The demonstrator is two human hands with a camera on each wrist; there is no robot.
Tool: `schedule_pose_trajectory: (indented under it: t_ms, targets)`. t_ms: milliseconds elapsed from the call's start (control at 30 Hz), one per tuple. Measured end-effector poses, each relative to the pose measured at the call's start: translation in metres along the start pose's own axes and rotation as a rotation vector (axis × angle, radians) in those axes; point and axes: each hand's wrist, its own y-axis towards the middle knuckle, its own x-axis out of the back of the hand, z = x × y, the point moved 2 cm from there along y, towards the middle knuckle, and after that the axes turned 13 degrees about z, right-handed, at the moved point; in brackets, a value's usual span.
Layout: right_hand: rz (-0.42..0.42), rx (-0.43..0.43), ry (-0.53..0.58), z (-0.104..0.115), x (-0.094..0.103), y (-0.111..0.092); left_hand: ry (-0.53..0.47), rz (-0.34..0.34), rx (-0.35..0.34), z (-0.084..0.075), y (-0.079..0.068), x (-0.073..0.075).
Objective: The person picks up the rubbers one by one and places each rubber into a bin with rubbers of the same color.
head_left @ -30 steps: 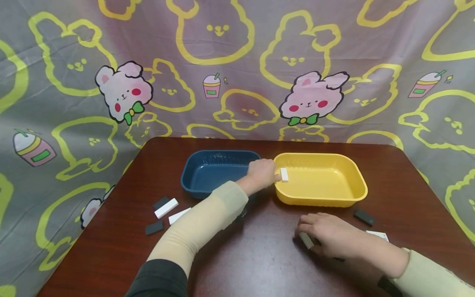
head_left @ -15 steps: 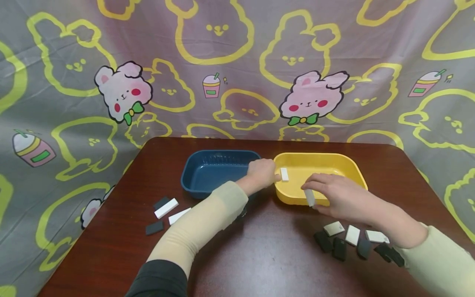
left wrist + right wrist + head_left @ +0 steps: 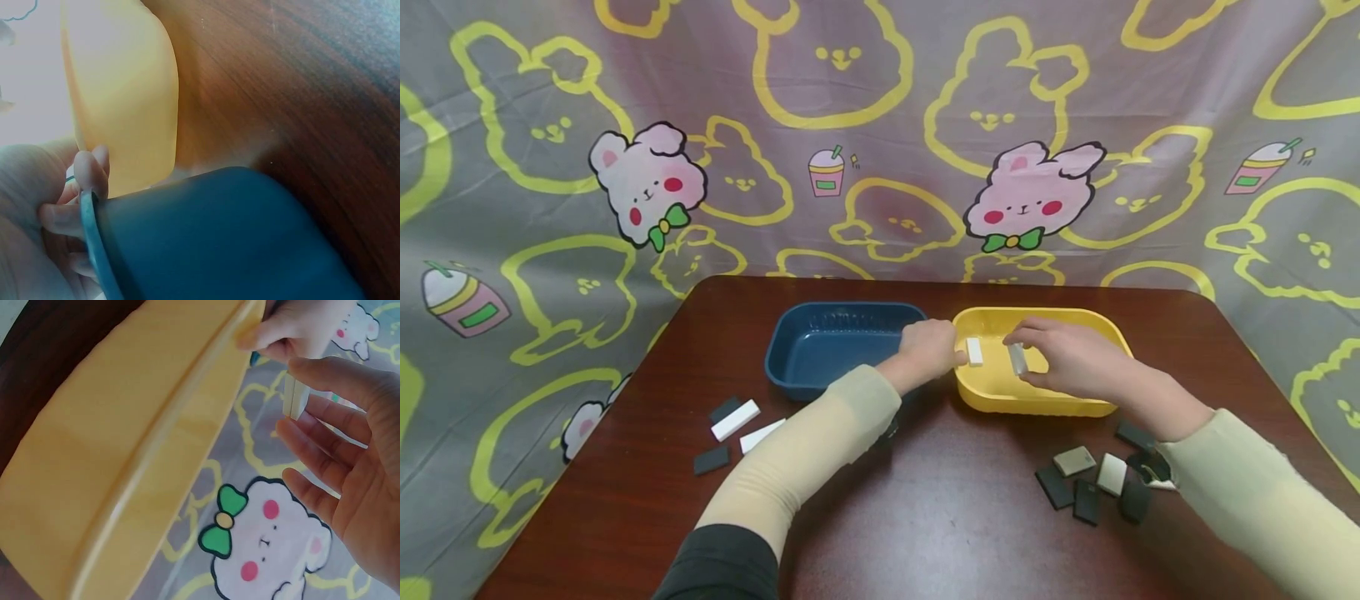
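My right hand point(image 3: 1078, 354) pinches a small white rectangular block point(image 3: 1017, 358) between thumb and fingertips above the yellow basin point(image 3: 1037, 404). In the right wrist view that block point(image 3: 295, 397) shows a thin line along its side. Another white block point(image 3: 974, 352) lies inside the basin near its left end. Where the yellow basin meets the dark blue basin point(image 3: 820, 387), my left hand point(image 3: 928, 346) holds the rims. In the left wrist view, curled fingers point(image 3: 65, 219) wrap the blue rim, with fingertips against the yellow wall point(image 3: 134, 106).
Several black blocks point(image 3: 1086, 502) and pale blocks point(image 3: 1075, 461) lie on the brown table point(image 3: 955, 517) in front of the yellow basin, partly under the right sleeve. At left lie white blocks point(image 3: 736, 421) and dark blocks point(image 3: 712, 460). A patterned curtain point(image 3: 880, 150) hangs behind.
My right hand has lifted a white block from the pile at the right front and carried it up and away, over the yellow basin. The left hand stays at the rims.
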Motion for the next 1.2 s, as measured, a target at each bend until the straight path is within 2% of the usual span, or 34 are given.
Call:
schedule_pose_trajectory:
  t_ms: [200,333,533,833,1200]
  targets:
    - [0.052,0.011,-0.002,-0.002,-0.011,0.021,0.007,-0.007,-0.004,0.0,0.0,0.0]
    - [0.095,0.021,0.042,-0.004,-0.02,0.034,0.006,-0.006,-0.006,0.0,0.0,0.0]
    - [0.114,0.082,0.054,-0.005,-0.035,0.049,0.019,0.0,-0.009,0.0,-0.001,0.001]
    - [0.176,0.082,0.091,-0.007,-0.052,0.062,0.004,0.0,-0.002,0.0,-0.001,0.001]
    - [0.203,0.091,0.086,-0.007,-0.058,0.071,0.009,-0.003,0.004,-0.001,-0.001,0.0]
